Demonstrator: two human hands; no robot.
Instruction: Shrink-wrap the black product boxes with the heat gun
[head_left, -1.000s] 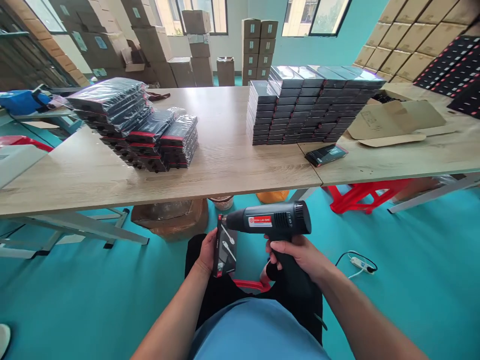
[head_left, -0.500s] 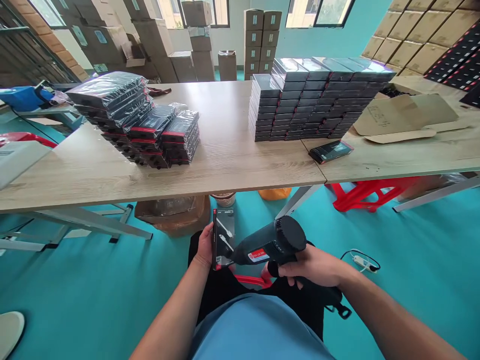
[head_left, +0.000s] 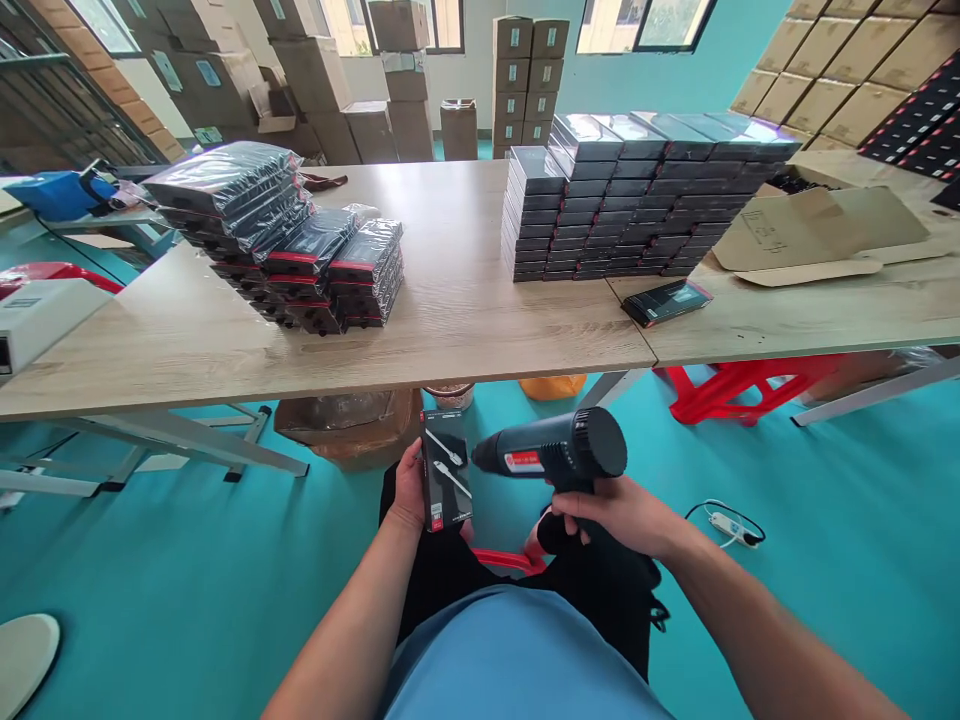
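Note:
My left hand [head_left: 409, 487] is closed on the left edge of a slim black cable box [head_left: 447, 470], held upright above my lap; white cables are printed on its face. A dark heat gun [head_left: 551, 447] with a red label is gripped by its handle in my right hand [head_left: 609, 512]. Its nozzle points left at the box's right edge, with a small gap between them. On the table, a stack of film-wrapped black boxes [head_left: 300, 240] stands at the left, and a neat block of similar boxes [head_left: 637, 195] stands right of the middle.
The wooden table [head_left: 450, 330] spans the view beyond my knees. One single box [head_left: 666, 302] lies near its front edge, beside an opened carton [head_left: 825, 235]. Under it are a brown carton [head_left: 352, 430] and a red stool [head_left: 750, 388]. A power strip [head_left: 733, 528] lies on the floor.
The heat gun has risen, and its nozzle has moved from the box's lower right corner to higher beside its right edge. The box has turned slightly and come up a little.

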